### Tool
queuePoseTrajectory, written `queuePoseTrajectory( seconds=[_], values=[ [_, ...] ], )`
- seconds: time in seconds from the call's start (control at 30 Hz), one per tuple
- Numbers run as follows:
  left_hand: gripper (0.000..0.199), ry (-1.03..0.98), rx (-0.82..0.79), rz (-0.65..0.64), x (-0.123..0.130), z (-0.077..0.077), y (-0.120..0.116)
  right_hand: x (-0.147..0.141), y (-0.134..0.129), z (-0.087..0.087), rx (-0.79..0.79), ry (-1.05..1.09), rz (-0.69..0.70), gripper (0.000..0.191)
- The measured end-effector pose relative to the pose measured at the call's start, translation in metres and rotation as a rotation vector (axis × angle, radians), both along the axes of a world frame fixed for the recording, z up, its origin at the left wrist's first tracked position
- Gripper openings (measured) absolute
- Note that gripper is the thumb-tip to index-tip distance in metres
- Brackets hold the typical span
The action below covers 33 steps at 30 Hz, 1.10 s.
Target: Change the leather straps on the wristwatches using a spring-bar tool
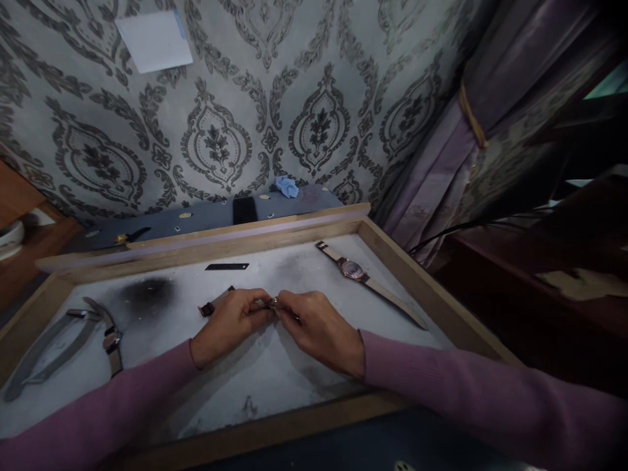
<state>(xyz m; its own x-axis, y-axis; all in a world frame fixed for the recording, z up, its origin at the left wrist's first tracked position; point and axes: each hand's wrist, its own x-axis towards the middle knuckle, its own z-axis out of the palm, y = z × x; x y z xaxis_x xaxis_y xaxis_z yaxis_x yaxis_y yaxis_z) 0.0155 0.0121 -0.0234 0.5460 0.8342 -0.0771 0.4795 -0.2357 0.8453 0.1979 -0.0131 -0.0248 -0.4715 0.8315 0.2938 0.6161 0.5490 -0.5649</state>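
Observation:
My left hand (234, 319) and my right hand (318, 327) meet over the middle of a shallow wooden-framed tray (392, 261). Both are closed in a pinch, fingertips almost touching around a small shiny metal piece (273, 303), mostly covered by the fingers. Behind my left hand a strap with a buckle (209, 307) sticks out; whether it joins the metal piece is hidden. To the right lies a wristwatch (352, 269) with its strap stretched out. Another wristwatch (112, 339) rests at the left, beside a grey looped strap-like tool (59, 347), whose kind is unclear.
A black blade-like strip (226, 267) lies on the tray's white base near the back rail. Behind the tray, a blue crumpled cloth (287, 186), a dark rectangular object (244, 210) and a small gold-and-black item (130, 237) sit on a blue surface. A curtain (441, 157) hangs at right.

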Motion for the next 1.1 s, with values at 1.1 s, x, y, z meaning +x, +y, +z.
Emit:
queuePoseTrajectory(
  seconds=[1.1],
  values=[
    [0.014, -0.013, 0.000, -0.010, -0.0007, -0.0017, 0.0011, 0.0001, 0.0019, 0.0014, -0.013, 0.058, 0.014, 0.018]
  ],
)
